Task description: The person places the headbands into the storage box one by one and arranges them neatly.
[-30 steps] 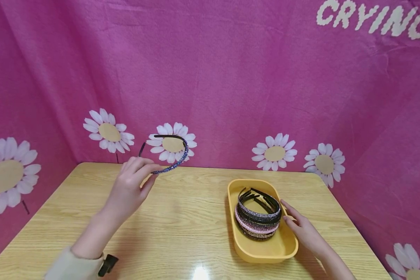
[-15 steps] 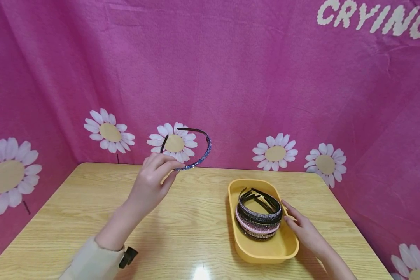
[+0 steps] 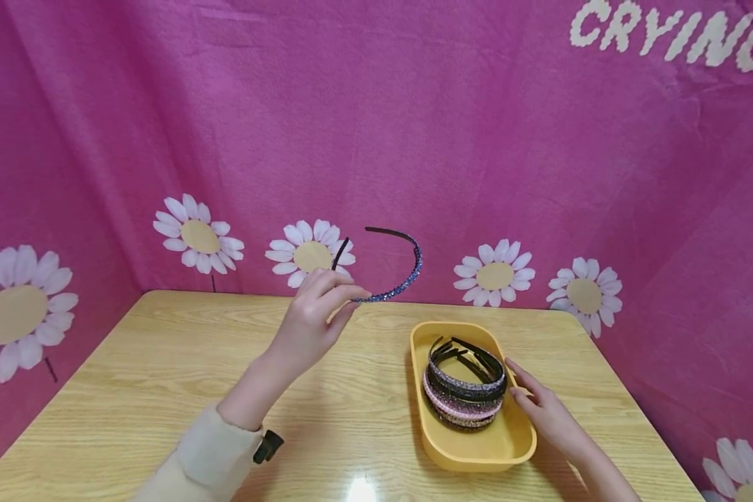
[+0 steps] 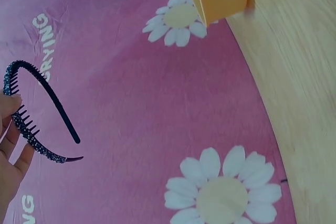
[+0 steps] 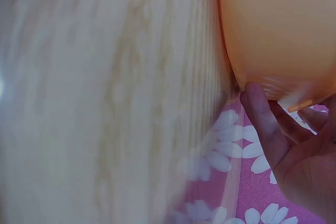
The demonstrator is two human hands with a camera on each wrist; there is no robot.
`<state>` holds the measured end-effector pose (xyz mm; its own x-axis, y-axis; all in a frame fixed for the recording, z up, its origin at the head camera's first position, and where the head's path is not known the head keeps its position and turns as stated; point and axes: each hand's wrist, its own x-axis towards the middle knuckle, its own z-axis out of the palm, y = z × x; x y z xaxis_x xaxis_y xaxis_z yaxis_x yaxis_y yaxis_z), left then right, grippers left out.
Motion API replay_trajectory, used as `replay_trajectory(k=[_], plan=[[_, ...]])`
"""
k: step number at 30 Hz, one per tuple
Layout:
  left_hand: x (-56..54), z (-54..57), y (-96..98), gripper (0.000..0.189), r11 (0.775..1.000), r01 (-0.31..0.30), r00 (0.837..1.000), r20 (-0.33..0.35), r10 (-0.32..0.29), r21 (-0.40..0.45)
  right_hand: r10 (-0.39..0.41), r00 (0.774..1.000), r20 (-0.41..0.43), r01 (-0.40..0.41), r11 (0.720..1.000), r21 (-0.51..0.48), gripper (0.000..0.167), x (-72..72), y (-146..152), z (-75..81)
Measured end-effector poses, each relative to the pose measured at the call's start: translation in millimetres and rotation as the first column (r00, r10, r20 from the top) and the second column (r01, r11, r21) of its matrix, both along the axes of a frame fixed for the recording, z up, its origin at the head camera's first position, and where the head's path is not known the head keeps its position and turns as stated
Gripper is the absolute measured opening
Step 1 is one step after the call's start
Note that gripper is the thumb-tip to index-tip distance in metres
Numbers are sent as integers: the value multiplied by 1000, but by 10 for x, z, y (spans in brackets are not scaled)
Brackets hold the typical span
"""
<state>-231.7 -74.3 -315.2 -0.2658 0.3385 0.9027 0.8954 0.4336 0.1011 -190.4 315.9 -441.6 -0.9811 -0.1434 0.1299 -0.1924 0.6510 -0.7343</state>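
Note:
My left hand (image 3: 310, 317) pinches a headband (image 3: 416, 268) covered in blue glitter, holding it up above the table. In the left wrist view the headband (image 4: 55, 98) shows black teeth inside its curve and two free tips; the fingers (image 4: 8, 142) grip it on its glittery part. A yellow tub (image 3: 448, 457) stands right of centre, with several stacked headbands (image 3: 466, 394) in it, black, pink and glittery. Against the tub's right side my right hand (image 3: 551, 418) rests its fingers. In the right wrist view a fingertip touches the tub's outer wall (image 5: 278, 35).
The wood-grain table (image 3: 345, 390) spreads under both hands. Behind and beside it hangs a pink cloth (image 3: 376, 125) printed with daisies and lettering. A small black piece (image 3: 268, 446) sits at the left sleeve's cuff (image 3: 216, 446).
My left hand has carried the blue headband to the right, closer to the tub. The right hand and the tub have stayed in place.

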Motion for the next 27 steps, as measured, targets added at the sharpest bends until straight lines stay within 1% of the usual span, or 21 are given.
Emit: replay_trajectory(k=[5,9,16,21,27], plan=[[-21,-33,130,19,999,48,999,24,-48,-9,1,1000,7,-1,1000,-4,50,7,-8,-1],[-27,-62,241,19,997,67,997,38,-66,-31,-10,1000,23,10,1000,-6,51,2,-7,4],[-60,-140,430,21,992,113,993,46,-110,-57,-14,1000,10,14,1000,13,51,2,1,-2],[-79,-209,547,19,987,136,989,64,-131,-80,-14,1000,21,14,1000,0,51,2,4,-11],[-90,-285,676,20,982,159,983,108,-149,-101,-15,1000,21,15,1000,9,51,-5,7,-12]])
